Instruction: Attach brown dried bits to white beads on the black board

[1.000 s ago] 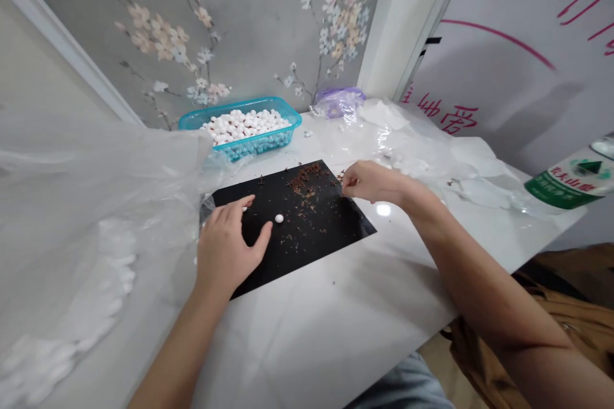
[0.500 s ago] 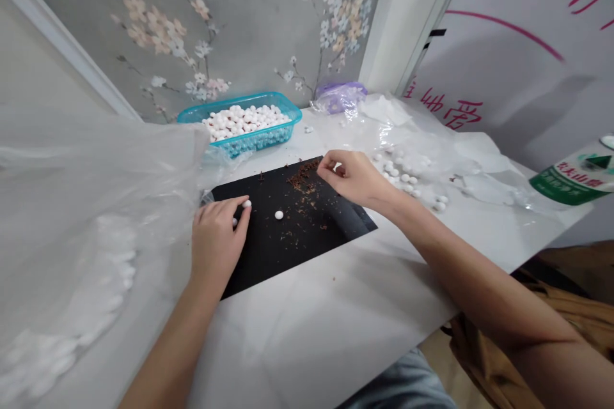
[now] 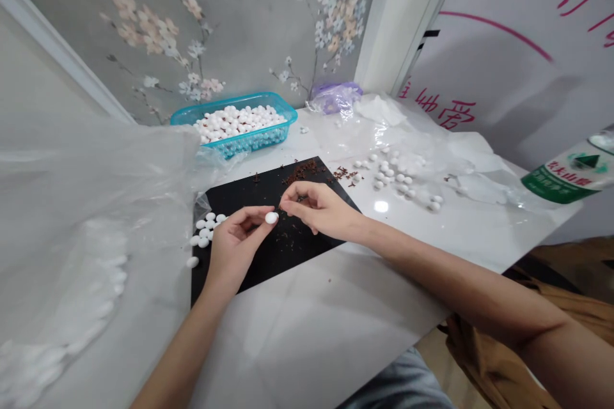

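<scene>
My left hand (image 3: 235, 244) pinches a small white bead (image 3: 271, 218) between thumb and fingertips over the black mat (image 3: 307, 241). My right hand (image 3: 319, 208) is curled beside it, fingertips pinched together close to the bead; whether they hold anything is too small to see. Several loose white beads (image 3: 206, 230) lie at the mat's left edge. Brown crumbs (image 3: 302, 172) are scattered on the mat's far part.
A teal basket (image 3: 284, 130) full of white beads stands at the back. More white beads (image 3: 398, 176) lie on clear plastic sheet to the right. A large plastic bag (image 3: 81, 217) fills the left. A green-labelled bottle (image 3: 566, 172) lies at far right. A purple bag (image 3: 336, 97) sits by the wall.
My left hand picked the white bead off the mat and lifted it. My right hand came left from the crumbs to meet it.
</scene>
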The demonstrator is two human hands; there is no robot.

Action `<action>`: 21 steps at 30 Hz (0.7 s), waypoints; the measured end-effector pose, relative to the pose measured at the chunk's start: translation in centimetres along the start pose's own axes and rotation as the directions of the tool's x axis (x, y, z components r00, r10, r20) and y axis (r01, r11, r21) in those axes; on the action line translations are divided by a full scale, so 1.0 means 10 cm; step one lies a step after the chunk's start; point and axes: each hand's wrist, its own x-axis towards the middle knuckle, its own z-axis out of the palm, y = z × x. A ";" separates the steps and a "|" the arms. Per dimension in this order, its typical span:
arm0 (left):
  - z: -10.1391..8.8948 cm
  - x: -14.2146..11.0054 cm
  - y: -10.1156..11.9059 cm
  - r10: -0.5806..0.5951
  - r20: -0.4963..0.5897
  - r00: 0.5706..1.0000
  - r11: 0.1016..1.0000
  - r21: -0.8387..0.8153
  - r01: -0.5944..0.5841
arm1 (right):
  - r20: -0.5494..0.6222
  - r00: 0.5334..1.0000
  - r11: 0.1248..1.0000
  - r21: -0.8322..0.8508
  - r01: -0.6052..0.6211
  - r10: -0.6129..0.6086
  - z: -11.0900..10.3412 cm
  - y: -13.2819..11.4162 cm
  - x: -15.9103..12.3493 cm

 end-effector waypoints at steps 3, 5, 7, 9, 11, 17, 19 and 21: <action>0.00 0.00 0.02 0.005 0.009 1.000 0.998 0.070 -0.006 | -0.007 1.000 0.999 0.040 -0.025 0.025 0.03 0.00 -0.01; -0.02 -0.01 0.04 0.046 -0.016 0.999 0.985 0.169 -0.043 | -0.066 0.997 0.996 0.078 -0.034 0.039 0.06 0.02 -0.02; -0.05 -0.03 0.08 0.171 -0.005 0.985 0.919 0.362 -0.158 | -0.171 0.984 0.993 0.112 -0.032 0.051 0.10 0.07 -0.02; -0.06 -0.06 0.12 0.267 0.142 0.953 0.792 0.531 -0.301 | -0.295 0.954 0.991 0.135 -0.011 0.050 0.12 0.13 -0.02; -0.03 -0.12 0.15 0.252 0.345 0.904 0.693 0.587 -0.417 | -0.410 0.912 0.988 0.149 0.039 0.026 0.13 0.18 -0.02; 0.30 -0.28 0.12 0.256 0.549 0.796 0.558 0.588 -0.585 | -0.621 0.779 0.975 0.109 0.192 -0.084 0.11 0.21 -0.02; 0.39 -0.31 0.11 0.265 0.520 0.812 0.564 0.600 -0.568 | -0.660 0.744 0.974 0.081 0.213 -0.107 0.10 0.20 -0.02; 0.46 -0.33 0.11 0.257 0.498 0.828 0.578 0.608 -0.545 | -0.672 0.731 0.974 0.067 0.215 -0.115 0.10 0.21 -0.01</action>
